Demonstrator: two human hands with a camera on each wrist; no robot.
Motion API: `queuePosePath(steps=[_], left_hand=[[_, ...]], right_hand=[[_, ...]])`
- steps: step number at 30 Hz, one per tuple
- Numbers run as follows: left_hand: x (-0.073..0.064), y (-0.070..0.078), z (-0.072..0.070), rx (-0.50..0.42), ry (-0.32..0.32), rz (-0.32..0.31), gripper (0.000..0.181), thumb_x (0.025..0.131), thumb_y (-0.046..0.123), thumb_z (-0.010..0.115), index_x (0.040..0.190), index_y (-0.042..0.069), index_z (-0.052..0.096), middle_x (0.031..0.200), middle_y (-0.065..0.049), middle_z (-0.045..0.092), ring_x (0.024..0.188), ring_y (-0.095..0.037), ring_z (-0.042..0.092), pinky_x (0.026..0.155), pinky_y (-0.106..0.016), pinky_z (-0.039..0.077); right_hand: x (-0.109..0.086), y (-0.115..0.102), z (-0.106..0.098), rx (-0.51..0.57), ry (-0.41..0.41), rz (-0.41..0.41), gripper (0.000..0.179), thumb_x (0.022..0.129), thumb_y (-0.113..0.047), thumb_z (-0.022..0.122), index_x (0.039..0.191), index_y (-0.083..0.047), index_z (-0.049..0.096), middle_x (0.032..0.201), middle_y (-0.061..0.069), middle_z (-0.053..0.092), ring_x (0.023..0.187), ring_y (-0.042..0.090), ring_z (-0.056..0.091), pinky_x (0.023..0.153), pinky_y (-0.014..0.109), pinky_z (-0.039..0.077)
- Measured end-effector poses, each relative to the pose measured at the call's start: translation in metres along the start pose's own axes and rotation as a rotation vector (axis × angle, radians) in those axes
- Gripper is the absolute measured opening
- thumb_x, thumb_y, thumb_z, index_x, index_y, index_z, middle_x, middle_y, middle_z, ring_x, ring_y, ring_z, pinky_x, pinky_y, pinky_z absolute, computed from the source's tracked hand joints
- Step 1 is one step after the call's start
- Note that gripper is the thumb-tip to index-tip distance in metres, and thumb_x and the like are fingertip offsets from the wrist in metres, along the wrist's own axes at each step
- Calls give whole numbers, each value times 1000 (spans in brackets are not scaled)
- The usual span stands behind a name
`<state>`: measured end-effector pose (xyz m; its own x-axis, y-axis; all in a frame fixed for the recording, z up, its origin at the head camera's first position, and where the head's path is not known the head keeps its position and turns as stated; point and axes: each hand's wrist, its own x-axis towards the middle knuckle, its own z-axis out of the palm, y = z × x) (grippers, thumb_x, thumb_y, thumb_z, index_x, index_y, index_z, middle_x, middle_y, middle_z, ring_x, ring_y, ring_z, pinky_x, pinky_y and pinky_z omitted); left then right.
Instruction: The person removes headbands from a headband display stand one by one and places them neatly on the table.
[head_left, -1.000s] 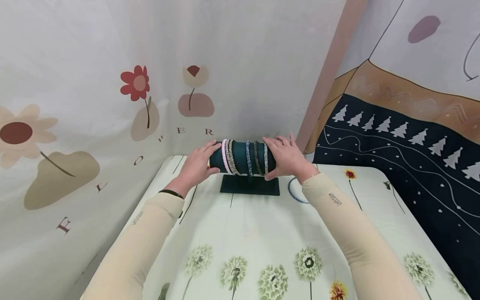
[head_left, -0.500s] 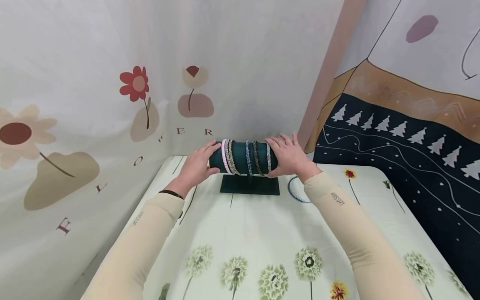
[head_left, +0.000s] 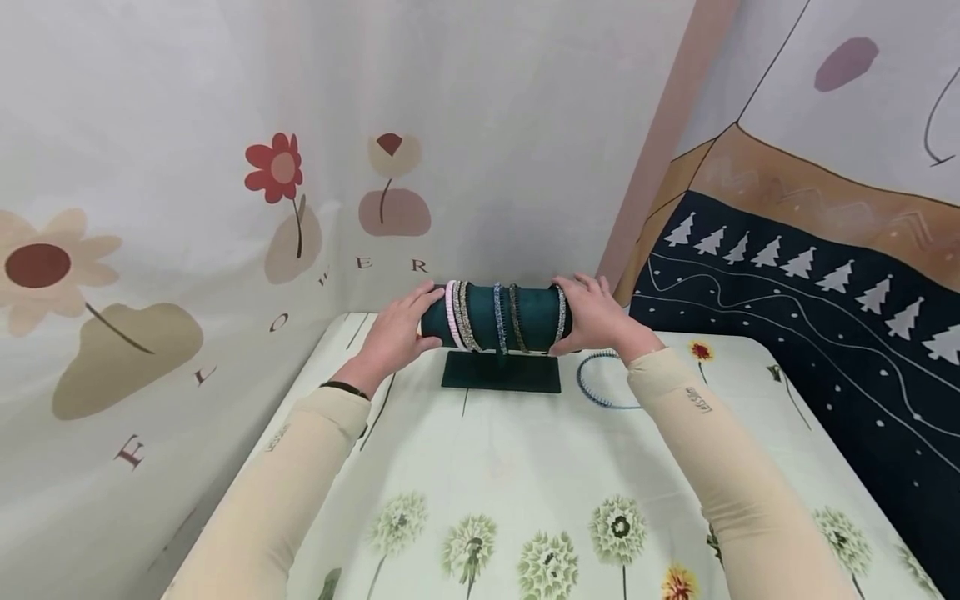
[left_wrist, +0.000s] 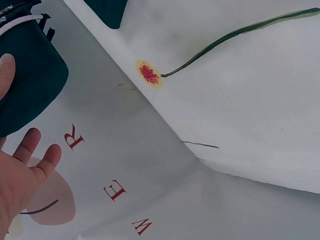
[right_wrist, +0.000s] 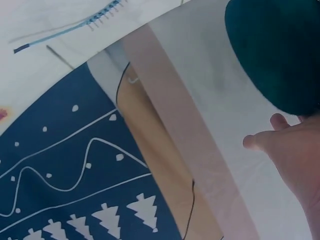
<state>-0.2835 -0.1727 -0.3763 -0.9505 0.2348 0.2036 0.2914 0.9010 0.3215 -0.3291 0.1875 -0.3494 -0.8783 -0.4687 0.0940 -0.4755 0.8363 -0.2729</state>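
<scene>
A dark green roll-shaped display stand (head_left: 480, 315) rises from a flat base (head_left: 501, 375). My left hand (head_left: 390, 333) grips the roll's left end; in the left wrist view the thumb (left_wrist: 4, 75) lies against it while the outer fingers stretch free. Next to that hand sit a pink headband (head_left: 453, 315) and two glittery ones (head_left: 462, 317). A blue headband (head_left: 499, 318) and a dark one (head_left: 516, 318) circle the middle. At the right end, my right hand (head_left: 596, 321) pinches a silver headband (head_left: 561, 313) between thumb and fingers.
Beside the stand's base, a blue beaded headband (head_left: 588, 387) lies on the flower-printed cloth (head_left: 495, 450), partly hidden by the right sleeve. Printed curtains (head_left: 510, 167) hang close behind and along the left. Dark tree-patterned fabric (head_left: 795, 333) drops off past the table's right edge.
My right hand has slid right along the roll, bringing the silver headband away from the dark one to the right end. My left hand stays put on the left end.
</scene>
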Motion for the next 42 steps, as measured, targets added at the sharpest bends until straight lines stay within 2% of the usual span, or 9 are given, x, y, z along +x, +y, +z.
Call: queuePosePath(steps=[2, 8, 12, 16, 18, 24, 32, 39, 42], left_hand=[[0, 0, 0, 2, 4, 1, 92, 95, 30, 84, 170, 27, 30, 180, -5, 22, 157, -43, 37, 128, -65, 34], [1, 0, 1, 2, 3, 2, 92, 95, 30, 84, 170, 26, 30, 180, -5, 22, 157, -42, 36, 128, -64, 35], [-1, -2, 0, 3, 0, -3, 93, 95, 29, 84, 170, 26, 30, 181, -5, 21, 158, -42, 36, 128, -63, 35], [-2, -2, 1, 7, -10, -8, 93, 95, 30, 83, 170, 26, 29, 181, -5, 21, 159, -42, 35, 129, -63, 34], [-2, -2, 2, 8, -12, -9, 93, 96, 30, 83, 171, 26, 29, 181, -5, 20, 159, -42, 35, 129, -63, 34], [-1, -1, 4, 10, -4, -3, 93, 95, 31, 83, 170, 27, 29, 181, -5, 21, 158, -42, 36, 128, -63, 35], [1, 0, 4, 8, -11, 10, 93, 96, 30, 82, 171, 26, 27, 181, -4, 20, 158, -42, 36, 128, -63, 35], [1, 1, 2, 5, -9, 0, 93, 96, 30, 83, 171, 26, 28, 181, -4, 20, 158, -41, 37, 128, -62, 35], [0, 2, 1, 3, -5, -5, 93, 96, 30, 83, 170, 26, 29, 181, -4, 20, 158, -41, 36, 128, -62, 35]], right_hand=[[-2, 4, -2, 5, -1, 3, 123, 70, -41, 100, 167, -14, 29, 166, 17, 46, 164, 43, 12, 131, 75, 6], [-11, 17, -7, 65, -14, 56, 120, 70, -38, 100, 166, -16, 32, 170, 17, 39, 162, 46, 11, 120, 80, 32], [-11, 21, -5, 96, -17, 59, 118, 70, -36, 100, 165, -16, 34, 169, 16, 39, 163, 45, 10, 118, 80, 34], [-9, 17, -2, 108, -15, 54, 122, 69, -37, 101, 166, -15, 30, 171, 18, 32, 160, 45, 14, 118, 76, 39], [-7, 14, 0, 105, -16, 50, 126, 69, -38, 101, 167, -15, 26, 172, 20, 28, 159, 45, 15, 121, 75, 36], [2, 6, 4, 71, -10, 5, 126, 69, -39, 101, 166, -13, 26, 167, 19, 37, 161, 44, 15, 132, 74, 3], [8, 1, 5, -7, -30, -30, 125, 69, -46, 100, 166, -17, 27, 166, 16, 45, 163, 44, 13, 131, 75, 0], [10, -1, 1, -20, -56, -66, 126, 70, -49, 99, 169, -22, 27, 175, 13, 33, 163, 45, 12, 131, 74, 4], [12, 0, 0, 1, -56, -80, 122, 71, -46, 99, 168, -20, 30, 174, 13, 34, 163, 45, 12, 131, 73, 8]])
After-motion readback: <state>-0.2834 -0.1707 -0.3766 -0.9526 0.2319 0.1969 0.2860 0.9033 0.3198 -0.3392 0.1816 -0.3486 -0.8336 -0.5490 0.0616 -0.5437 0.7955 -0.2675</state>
